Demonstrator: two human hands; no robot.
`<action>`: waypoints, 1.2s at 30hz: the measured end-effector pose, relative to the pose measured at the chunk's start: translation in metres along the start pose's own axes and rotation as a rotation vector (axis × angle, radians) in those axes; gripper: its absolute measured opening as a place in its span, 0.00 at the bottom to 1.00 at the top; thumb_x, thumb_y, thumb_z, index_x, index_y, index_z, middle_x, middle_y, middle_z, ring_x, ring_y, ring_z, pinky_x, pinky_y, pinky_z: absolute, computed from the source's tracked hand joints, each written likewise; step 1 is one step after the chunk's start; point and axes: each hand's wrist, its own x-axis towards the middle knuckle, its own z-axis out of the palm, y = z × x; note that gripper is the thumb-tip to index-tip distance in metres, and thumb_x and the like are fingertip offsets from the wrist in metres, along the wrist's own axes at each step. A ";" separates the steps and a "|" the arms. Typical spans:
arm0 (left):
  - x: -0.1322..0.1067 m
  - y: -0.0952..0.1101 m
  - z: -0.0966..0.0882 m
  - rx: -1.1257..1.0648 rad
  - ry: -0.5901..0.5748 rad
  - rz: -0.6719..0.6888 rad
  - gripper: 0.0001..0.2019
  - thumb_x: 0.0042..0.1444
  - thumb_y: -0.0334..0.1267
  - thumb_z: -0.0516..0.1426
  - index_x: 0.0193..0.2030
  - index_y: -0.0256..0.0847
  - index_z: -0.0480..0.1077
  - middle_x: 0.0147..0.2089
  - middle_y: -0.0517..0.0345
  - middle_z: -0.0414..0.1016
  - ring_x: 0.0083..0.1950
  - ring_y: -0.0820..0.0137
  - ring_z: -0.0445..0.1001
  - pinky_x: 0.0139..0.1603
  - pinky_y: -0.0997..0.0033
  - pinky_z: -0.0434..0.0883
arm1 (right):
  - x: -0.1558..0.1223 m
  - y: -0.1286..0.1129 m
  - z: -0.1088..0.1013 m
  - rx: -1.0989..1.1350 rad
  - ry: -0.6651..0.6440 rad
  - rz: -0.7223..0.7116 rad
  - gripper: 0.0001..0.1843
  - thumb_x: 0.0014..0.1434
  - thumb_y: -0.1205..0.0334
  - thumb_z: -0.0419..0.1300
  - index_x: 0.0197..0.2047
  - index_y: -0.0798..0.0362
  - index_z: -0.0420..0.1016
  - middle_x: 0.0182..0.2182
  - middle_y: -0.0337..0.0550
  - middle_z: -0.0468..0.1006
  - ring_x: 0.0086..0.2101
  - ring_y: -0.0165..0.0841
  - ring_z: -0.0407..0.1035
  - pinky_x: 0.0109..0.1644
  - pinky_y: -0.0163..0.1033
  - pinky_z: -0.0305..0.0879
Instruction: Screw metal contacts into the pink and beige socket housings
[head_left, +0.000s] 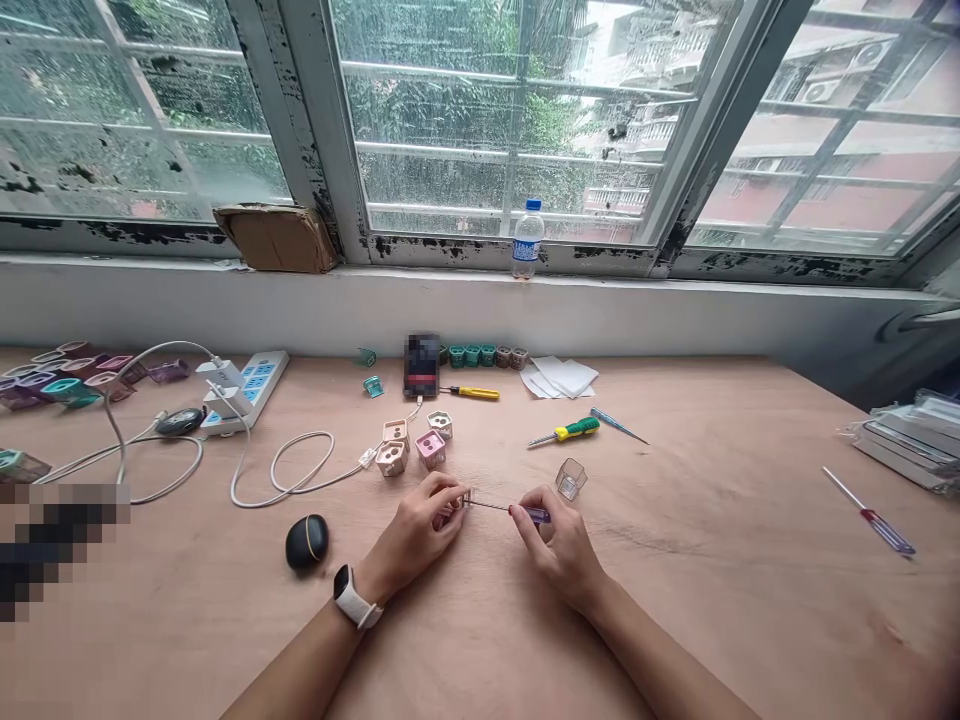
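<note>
Two hands work close together: the left hand [414, 535] pinches a small square part [466, 498] in its fingertips, the right hand [559, 552] grips a purple-handled screwdriver [534, 515] whose shaft reaches that part, a clear plastic housing [571, 479] just beyond

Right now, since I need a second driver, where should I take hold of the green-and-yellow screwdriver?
Take the green-and-yellow screwdriver by its thick handle, coming from the near side, toward the camera. The shaft points left, so the handle is the fat part to close on. The thin blue-handled screwdriver lies close beyond the handle's end, which would likely crowd a reach from the far side.
</note>
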 end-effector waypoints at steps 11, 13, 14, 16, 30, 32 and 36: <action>0.001 -0.003 0.001 0.009 0.023 0.023 0.14 0.62 0.29 0.56 0.54 0.42 0.72 0.46 0.51 0.72 0.47 0.68 0.75 0.47 0.68 0.77 | 0.001 0.002 -0.002 0.043 -0.066 0.102 0.15 0.68 0.51 0.53 0.34 0.52 0.66 0.26 0.38 0.70 0.25 0.30 0.64 0.28 0.35 0.59; 0.000 -0.003 0.001 0.008 0.026 0.026 0.14 0.62 0.29 0.56 0.54 0.42 0.72 0.47 0.51 0.72 0.47 0.68 0.75 0.48 0.67 0.77 | 0.002 0.002 -0.002 0.001 -0.042 0.099 0.19 0.69 0.50 0.51 0.29 0.52 0.66 0.24 0.38 0.69 0.25 0.30 0.63 0.29 0.35 0.59; 0.000 -0.003 0.001 0.006 0.026 0.026 0.14 0.62 0.29 0.56 0.54 0.42 0.72 0.47 0.51 0.72 0.47 0.68 0.75 0.48 0.67 0.77 | 0.002 0.001 -0.002 -0.004 -0.039 0.106 0.20 0.69 0.49 0.51 0.29 0.52 0.66 0.24 0.38 0.69 0.25 0.30 0.63 0.29 0.35 0.59; 0.000 -0.003 0.001 0.003 0.024 0.023 0.14 0.63 0.30 0.56 0.54 0.42 0.72 0.47 0.51 0.72 0.47 0.67 0.75 0.47 0.67 0.77 | 0.002 0.001 -0.003 0.034 -0.050 0.130 0.18 0.69 0.49 0.51 0.33 0.52 0.68 0.24 0.38 0.70 0.25 0.30 0.64 0.30 0.35 0.60; 0.001 -0.002 0.001 0.017 0.023 0.021 0.14 0.62 0.30 0.56 0.54 0.42 0.72 0.46 0.51 0.72 0.47 0.67 0.75 0.48 0.67 0.77 | 0.002 -0.001 -0.004 0.083 -0.082 0.139 0.13 0.69 0.51 0.51 0.43 0.52 0.66 0.28 0.39 0.74 0.26 0.31 0.68 0.30 0.35 0.63; 0.000 -0.003 0.002 0.016 0.027 0.025 0.14 0.62 0.30 0.56 0.54 0.42 0.72 0.46 0.51 0.72 0.47 0.68 0.75 0.47 0.67 0.77 | 0.002 0.000 -0.004 0.050 -0.078 0.124 0.13 0.68 0.51 0.52 0.39 0.52 0.66 0.27 0.40 0.73 0.25 0.31 0.67 0.29 0.35 0.61; 0.000 -0.004 0.002 0.014 0.015 0.022 0.14 0.63 0.31 0.55 0.54 0.42 0.72 0.47 0.50 0.72 0.46 0.68 0.76 0.47 0.67 0.78 | 0.002 0.000 -0.004 -0.017 -0.052 0.130 0.19 0.69 0.49 0.50 0.31 0.51 0.68 0.25 0.39 0.71 0.26 0.32 0.65 0.30 0.36 0.60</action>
